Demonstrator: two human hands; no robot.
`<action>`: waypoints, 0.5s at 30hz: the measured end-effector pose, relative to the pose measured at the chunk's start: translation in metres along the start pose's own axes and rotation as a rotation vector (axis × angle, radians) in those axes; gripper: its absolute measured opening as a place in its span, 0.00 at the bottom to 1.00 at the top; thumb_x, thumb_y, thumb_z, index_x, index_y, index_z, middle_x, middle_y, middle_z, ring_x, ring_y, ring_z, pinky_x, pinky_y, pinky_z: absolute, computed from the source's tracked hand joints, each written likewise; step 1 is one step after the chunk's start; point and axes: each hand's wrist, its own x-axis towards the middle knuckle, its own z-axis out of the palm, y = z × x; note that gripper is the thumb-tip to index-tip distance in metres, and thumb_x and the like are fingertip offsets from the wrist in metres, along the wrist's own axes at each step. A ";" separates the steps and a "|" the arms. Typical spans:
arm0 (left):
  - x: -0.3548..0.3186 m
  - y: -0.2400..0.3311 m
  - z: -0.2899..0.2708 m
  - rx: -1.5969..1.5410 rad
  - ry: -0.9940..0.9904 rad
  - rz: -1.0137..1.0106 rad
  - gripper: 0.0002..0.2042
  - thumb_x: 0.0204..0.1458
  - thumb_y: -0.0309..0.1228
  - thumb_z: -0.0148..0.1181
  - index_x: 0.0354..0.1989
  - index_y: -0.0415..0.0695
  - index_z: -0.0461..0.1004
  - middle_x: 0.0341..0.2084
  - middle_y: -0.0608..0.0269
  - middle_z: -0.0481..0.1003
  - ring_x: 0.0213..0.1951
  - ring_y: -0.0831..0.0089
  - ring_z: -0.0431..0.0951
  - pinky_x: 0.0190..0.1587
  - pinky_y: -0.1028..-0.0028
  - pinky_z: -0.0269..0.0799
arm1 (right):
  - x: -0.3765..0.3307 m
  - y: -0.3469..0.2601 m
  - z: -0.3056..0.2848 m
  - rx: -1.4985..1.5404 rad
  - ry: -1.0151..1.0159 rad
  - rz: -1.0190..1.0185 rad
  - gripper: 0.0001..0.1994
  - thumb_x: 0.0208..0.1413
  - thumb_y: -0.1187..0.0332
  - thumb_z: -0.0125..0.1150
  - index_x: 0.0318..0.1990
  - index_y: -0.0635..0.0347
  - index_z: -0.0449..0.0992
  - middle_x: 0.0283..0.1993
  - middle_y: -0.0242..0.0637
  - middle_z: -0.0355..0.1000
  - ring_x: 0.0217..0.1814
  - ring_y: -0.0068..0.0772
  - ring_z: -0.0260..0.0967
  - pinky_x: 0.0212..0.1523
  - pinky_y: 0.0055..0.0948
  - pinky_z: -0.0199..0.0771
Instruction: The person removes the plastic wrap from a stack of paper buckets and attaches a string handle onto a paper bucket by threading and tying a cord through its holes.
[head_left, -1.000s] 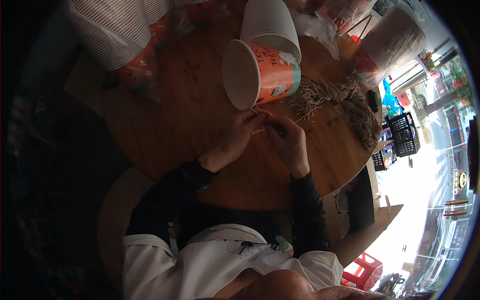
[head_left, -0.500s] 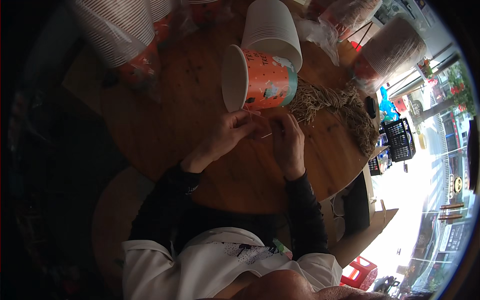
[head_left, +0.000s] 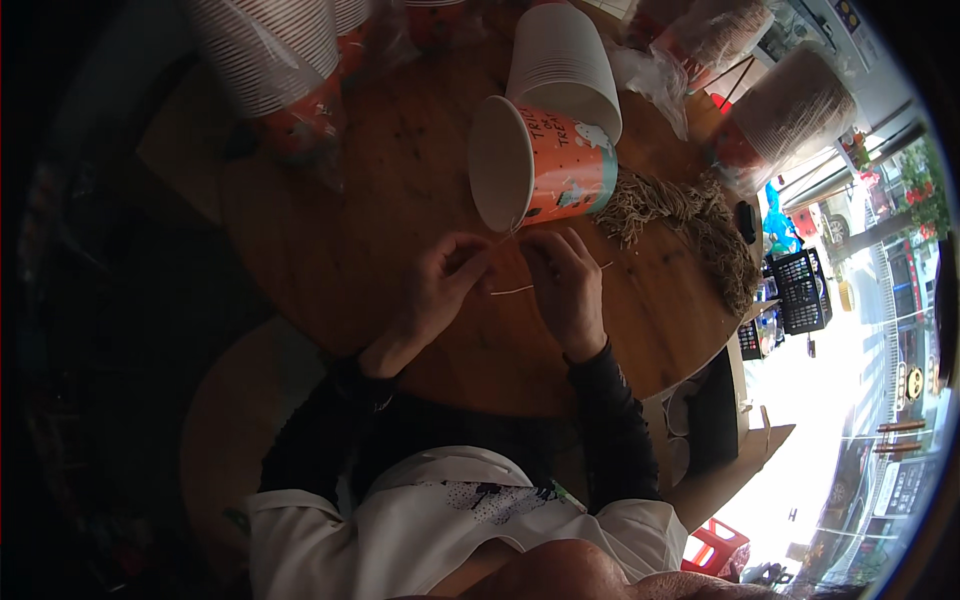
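An orange paper bucket with a white inside and a teal base band lies on its side on the round wooden table, mouth facing left. Just below its rim, my left hand and my right hand meet fingertip to fingertip, both pinched closed on a thin pale string. One strand reaches up to the bucket's rim; loose ends stick out below and to the right of my right fingers. Whether the string passes through the bucket's wall is too small to tell.
Behind the bucket lies a stack of nested white buckets. A bundle of tan strings sits to its right. Wrapped bucket stacks stand at far left and far right. A black basket is beyond the table's right edge.
My hands have drawn closer together, and more of the loose string shows around my right hand. The whole picture has shifted slightly; the bucket still lies on its side.
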 end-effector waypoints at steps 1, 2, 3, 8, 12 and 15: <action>-0.001 0.002 0.002 -0.014 0.001 -0.041 0.07 0.61 0.26 0.55 0.44 0.36 0.72 0.29 0.62 0.78 0.27 0.79 0.77 0.31 0.80 0.73 | -0.001 0.000 0.000 0.001 0.002 -0.001 0.04 0.56 0.75 0.60 0.38 0.59 0.77 0.36 0.39 0.72 0.34 0.42 0.74 0.31 0.34 0.74; 0.000 0.003 0.005 -0.012 -0.001 -0.041 0.07 0.61 0.26 0.55 0.44 0.36 0.72 0.29 0.62 0.78 0.27 0.79 0.77 0.31 0.80 0.73 | -0.003 0.002 0.001 -0.032 0.002 -0.029 0.05 0.56 0.74 0.60 0.39 0.58 0.77 0.35 0.39 0.72 0.34 0.43 0.74 0.31 0.35 0.74; 0.002 0.004 0.008 -0.037 -0.020 -0.086 0.08 0.61 0.27 0.55 0.43 0.36 0.73 0.28 0.63 0.78 0.27 0.80 0.76 0.30 0.81 0.73 | -0.006 0.003 0.001 -0.066 0.003 -0.057 0.05 0.55 0.74 0.60 0.39 0.57 0.78 0.35 0.39 0.72 0.35 0.43 0.74 0.31 0.36 0.74; 0.016 0.000 0.013 -0.197 -0.096 -0.224 0.08 0.61 0.29 0.55 0.41 0.38 0.75 0.28 0.66 0.77 0.26 0.85 0.73 0.29 0.83 0.69 | -0.014 0.003 -0.002 -0.164 0.002 -0.112 0.06 0.56 0.74 0.59 0.41 0.55 0.77 0.36 0.37 0.71 0.35 0.42 0.74 0.31 0.36 0.74; 0.031 -0.004 0.024 -0.211 -0.166 -0.194 0.08 0.61 0.31 0.56 0.38 0.38 0.76 0.27 0.68 0.76 0.25 0.87 0.71 0.28 0.84 0.66 | -0.019 0.009 -0.015 -0.240 -0.010 -0.111 0.06 0.56 0.73 0.58 0.41 0.54 0.77 0.37 0.37 0.70 0.36 0.42 0.73 0.31 0.37 0.74; 0.043 -0.005 0.040 -0.113 -0.278 -0.166 0.07 0.60 0.29 0.56 0.40 0.39 0.76 0.28 0.68 0.76 0.27 0.86 0.72 0.28 0.85 0.67 | -0.019 0.015 -0.026 -0.280 0.045 0.003 0.03 0.55 0.74 0.60 0.37 0.58 0.77 0.35 0.39 0.70 0.33 0.43 0.73 0.31 0.36 0.73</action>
